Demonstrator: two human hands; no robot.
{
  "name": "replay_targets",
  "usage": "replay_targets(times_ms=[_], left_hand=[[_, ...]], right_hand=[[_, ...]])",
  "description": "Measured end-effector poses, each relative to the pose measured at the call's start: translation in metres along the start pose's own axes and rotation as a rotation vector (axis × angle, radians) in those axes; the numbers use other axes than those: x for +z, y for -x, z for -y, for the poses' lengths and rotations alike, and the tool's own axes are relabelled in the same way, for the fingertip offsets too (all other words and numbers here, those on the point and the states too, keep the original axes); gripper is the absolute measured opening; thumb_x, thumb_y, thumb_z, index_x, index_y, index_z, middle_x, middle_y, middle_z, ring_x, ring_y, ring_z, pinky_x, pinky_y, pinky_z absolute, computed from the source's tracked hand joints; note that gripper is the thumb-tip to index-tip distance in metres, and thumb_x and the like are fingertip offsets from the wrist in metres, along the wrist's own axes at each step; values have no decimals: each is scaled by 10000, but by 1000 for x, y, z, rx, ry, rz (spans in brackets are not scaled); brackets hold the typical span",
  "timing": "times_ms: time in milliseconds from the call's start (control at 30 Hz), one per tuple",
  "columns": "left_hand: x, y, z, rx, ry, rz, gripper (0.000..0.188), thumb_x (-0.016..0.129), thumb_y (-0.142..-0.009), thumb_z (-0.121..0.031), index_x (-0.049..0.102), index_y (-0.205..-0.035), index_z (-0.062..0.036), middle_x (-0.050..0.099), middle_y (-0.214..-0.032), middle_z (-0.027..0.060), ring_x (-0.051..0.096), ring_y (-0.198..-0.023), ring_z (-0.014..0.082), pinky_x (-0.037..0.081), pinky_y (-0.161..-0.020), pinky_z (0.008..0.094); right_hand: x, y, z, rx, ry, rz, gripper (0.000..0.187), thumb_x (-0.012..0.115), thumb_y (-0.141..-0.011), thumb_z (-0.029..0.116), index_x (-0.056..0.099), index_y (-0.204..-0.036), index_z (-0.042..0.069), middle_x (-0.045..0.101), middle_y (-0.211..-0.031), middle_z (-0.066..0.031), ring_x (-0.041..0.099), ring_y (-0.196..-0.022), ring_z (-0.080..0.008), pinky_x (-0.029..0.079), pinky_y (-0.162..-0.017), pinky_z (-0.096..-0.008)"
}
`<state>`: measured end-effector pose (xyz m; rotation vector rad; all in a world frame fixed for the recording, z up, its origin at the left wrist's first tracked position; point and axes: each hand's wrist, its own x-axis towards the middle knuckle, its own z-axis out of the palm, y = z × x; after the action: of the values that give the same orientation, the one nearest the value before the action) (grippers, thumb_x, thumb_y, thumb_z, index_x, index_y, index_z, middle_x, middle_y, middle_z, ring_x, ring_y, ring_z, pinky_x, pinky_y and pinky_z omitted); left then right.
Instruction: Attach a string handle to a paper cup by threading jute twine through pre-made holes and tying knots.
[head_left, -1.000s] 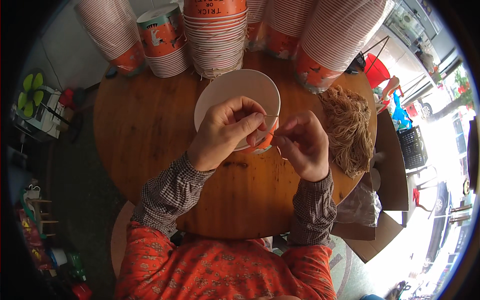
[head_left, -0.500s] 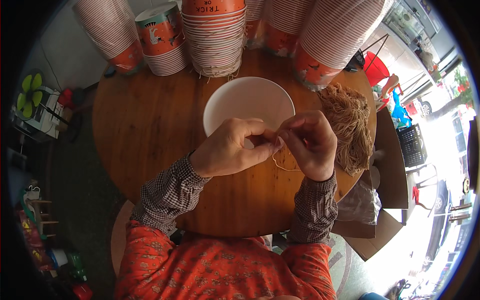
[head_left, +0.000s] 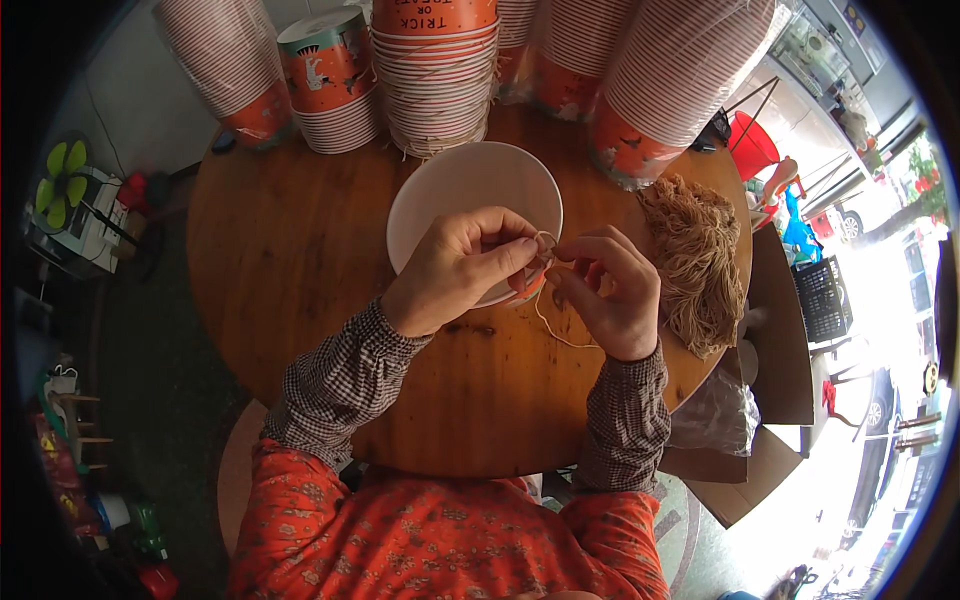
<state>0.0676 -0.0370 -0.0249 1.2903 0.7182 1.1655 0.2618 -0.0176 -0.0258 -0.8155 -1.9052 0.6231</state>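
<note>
A paper bucket [head_left: 440, 195] with a white inside and an orange outer wall stands tilted on the table in front of me. At its near right rim, my left hand [head_left: 455, 268] pinches a small loop of tan string [head_left: 543, 322] between thumb and forefinger. Close against it, my right hand [head_left: 612, 295] is closed at the fingertips on the same string. The string's loose tail hangs from my fingers and curves along the tabletop under my right hand. My fingers partly hide the rim where the string meets it.
The round wooden table [head_left: 290, 260] carries a bundle of tan strings [head_left: 697, 265] at the right. Along the back stand stacked orange buckets [head_left: 435, 80] with string handles and plastic-wrapped bucket stacks [head_left: 670, 90]. An opened cardboard box [head_left: 780, 340] sits beyond the right edge.
The bucket has shifted slightly left and tipped. My hands have moved a little left and drawn slightly apart at the fingertips, and a string loop now shows between them.
</note>
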Motion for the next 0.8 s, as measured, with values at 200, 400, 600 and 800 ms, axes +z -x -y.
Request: replay_targets(times_ms=[200, 400, 600, 800], left_hand=[[-2, -2, 3, 5, -43, -6, 149, 573, -950, -74, 629, -1015, 48, 655, -870, 43, 607, -767, 56, 520, -695, 194], [-2, 0, 3, 16, -31, 21, 131, 574, -947, -67, 620, -1006, 41, 660, -889, 45, 629, -805, 60, 531, -714, 186], [2, -2, 2, 75, -142, -26, 126, 577, -943, -62, 618, -1012, 35, 673, -919, 43, 640, -850, 68, 527, -761, 197], [4, -2, 6, 97, -226, 12, 135, 600, -930, -80, 642, -1012, 18, 683, -904, 40, 644, -859, 84, 527, -781, 234]], right_hand=[[7, 2, -2, 28, -29, -34, 167, 758, -750, 16, 691, -901, 41, 577, -754, -16, 492, -567, -75, 387, -496, -225], [5, 1, 0, 57, -58, 17, 162, 727, -764, -13, 684, -909, 44, 584, -774, -15, 493, -576, -74, 392, -502, -224], [4, 5, -2, 24, -211, -47, 139, 673, -770, -58, 644, -868, 35, 591, -826, -33, 531, -630, -88, 426, -552, -221], [6, 1, 0, -108, -167, -63, 154, 676, -775, -63, 650, -909, 9, 607, -898, -47, 593, -729, -118, 479, -629, -236]])
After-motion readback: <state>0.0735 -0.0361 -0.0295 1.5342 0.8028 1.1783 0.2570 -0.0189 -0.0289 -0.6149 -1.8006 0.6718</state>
